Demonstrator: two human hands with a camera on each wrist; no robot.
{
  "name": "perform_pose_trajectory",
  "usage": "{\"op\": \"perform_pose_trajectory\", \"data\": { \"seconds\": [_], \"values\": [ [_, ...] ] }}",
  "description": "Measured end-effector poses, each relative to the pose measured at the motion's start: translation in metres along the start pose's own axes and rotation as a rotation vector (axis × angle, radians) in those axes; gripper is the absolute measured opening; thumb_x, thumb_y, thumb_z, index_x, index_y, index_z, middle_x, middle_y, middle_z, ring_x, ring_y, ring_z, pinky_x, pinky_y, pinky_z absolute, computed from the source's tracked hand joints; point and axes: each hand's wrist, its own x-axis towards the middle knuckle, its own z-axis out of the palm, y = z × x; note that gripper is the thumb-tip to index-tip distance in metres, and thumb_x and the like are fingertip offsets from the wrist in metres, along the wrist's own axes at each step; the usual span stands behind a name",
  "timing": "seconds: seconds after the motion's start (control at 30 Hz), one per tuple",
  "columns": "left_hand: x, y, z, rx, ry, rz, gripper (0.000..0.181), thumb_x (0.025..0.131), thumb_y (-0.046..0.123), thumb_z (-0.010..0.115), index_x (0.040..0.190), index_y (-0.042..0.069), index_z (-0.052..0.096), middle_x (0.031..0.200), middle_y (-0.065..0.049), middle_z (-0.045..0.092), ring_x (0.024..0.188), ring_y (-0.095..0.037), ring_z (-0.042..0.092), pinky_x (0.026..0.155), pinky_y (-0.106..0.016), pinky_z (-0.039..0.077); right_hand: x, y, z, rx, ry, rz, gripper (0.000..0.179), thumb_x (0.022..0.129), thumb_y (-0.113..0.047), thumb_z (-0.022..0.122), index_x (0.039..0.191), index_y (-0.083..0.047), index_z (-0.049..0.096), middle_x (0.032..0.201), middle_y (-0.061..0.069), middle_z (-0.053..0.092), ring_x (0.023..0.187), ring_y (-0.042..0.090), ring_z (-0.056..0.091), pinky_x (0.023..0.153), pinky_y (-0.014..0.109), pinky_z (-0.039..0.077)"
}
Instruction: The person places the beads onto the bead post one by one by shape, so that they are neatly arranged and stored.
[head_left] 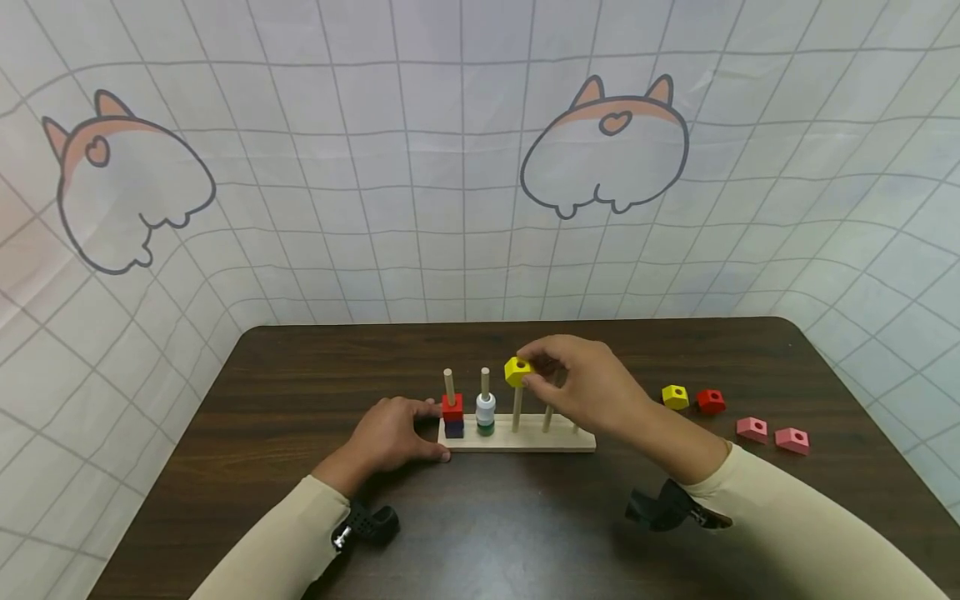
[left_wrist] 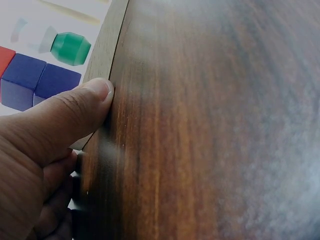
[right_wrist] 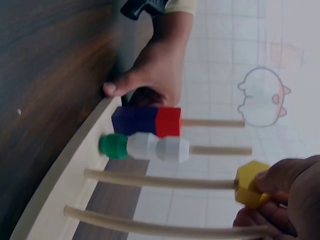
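Note:
My right hand pinches a yellow hexagonal bead between thumb and fingers. In the right wrist view the bead is at the tip of the third peg, whose length below it is bare. My left hand grips the left end of the wooden peg stand; its thumb presses the front edge, seen close in the left wrist view. The first peg bears a red block over dark blue blocks. On the second peg, white beads sit above a green bead.
On the dark wooden table, right of the stand, lie a yellow block, a red block and two pink blocks, each with a hole. A white gridded sheet hangs behind the table.

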Motion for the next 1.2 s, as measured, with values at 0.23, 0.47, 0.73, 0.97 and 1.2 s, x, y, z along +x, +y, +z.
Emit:
{"op": "perform_pose_trajectory", "data": {
  "seconds": [0.23, 0.47, 0.73, 0.97, 1.2],
  "values": [
    [-0.001, -0.001, 0.0, 0.003, 0.002, 0.002, 0.067, 0.07, 0.044, 0.094, 0.127, 0.016, 0.075, 0.138, -0.004, 0.065, 0.131, -0.035, 0.056, 0.106, -0.054, 0.044, -0.005, -0.006, 0.01, -0.055, 0.006, 0.011, 0.031, 0.09, -0.004, 0.078, 0.119, -0.001, 0.069, 0.111, 0.007, 0.069, 0.088, 0.015, 0.065, 0.076, 0.032, 0.058],
    [-0.002, -0.002, 0.0, 0.002, 0.0, 0.005, 0.066, 0.07, 0.044, 0.094, 0.127, 0.016, 0.075, 0.138, -0.004, 0.065, 0.131, -0.034, 0.056, 0.105, -0.052, 0.045, -0.012, -0.004, 0.023, -0.066, 0.056, 0.028, 0.032, 0.09, -0.006, 0.078, 0.121, -0.001, 0.069, 0.112, 0.009, 0.069, 0.091, 0.018, 0.067, 0.077, 0.034, 0.057],
    [-0.002, -0.001, 0.0, -0.001, -0.007, 0.003, 0.067, 0.07, 0.044, 0.094, 0.128, 0.016, 0.074, 0.138, -0.004, 0.064, 0.131, -0.034, 0.056, 0.106, -0.053, 0.045, -0.018, 0.004, 0.035, 0.013, 0.139, 0.06, 0.036, 0.088, -0.007, 0.081, 0.121, -0.001, 0.068, 0.107, 0.007, 0.07, 0.087, 0.018, 0.066, 0.071, 0.04, 0.058],
    [-0.001, -0.001, -0.001, 0.001, -0.002, 0.009, 0.066, 0.07, 0.044, 0.094, 0.127, 0.017, 0.075, 0.138, -0.005, 0.064, 0.131, -0.034, 0.056, 0.105, -0.052, 0.045, -0.019, 0.012, 0.043, 0.083, 0.205, 0.04, 0.057, 0.086, -0.004, 0.082, 0.137, -0.001, 0.055, 0.111, 0.005, 0.07, 0.088, 0.017, 0.065, 0.07, 0.039, 0.056],
    [-0.001, -0.002, -0.001, -0.001, 0.003, 0.017, 0.066, 0.07, 0.044, 0.094, 0.127, 0.017, 0.075, 0.138, -0.005, 0.065, 0.131, -0.034, 0.056, 0.106, -0.052, 0.045, -0.023, 0.013, 0.051, 0.156, 0.268, 0.066, 0.079, 0.084, -0.002, 0.082, 0.149, -0.002, 0.037, 0.115, 0.005, 0.071, 0.093, 0.018, 0.069, 0.077, 0.039, 0.057]
  ]
}}
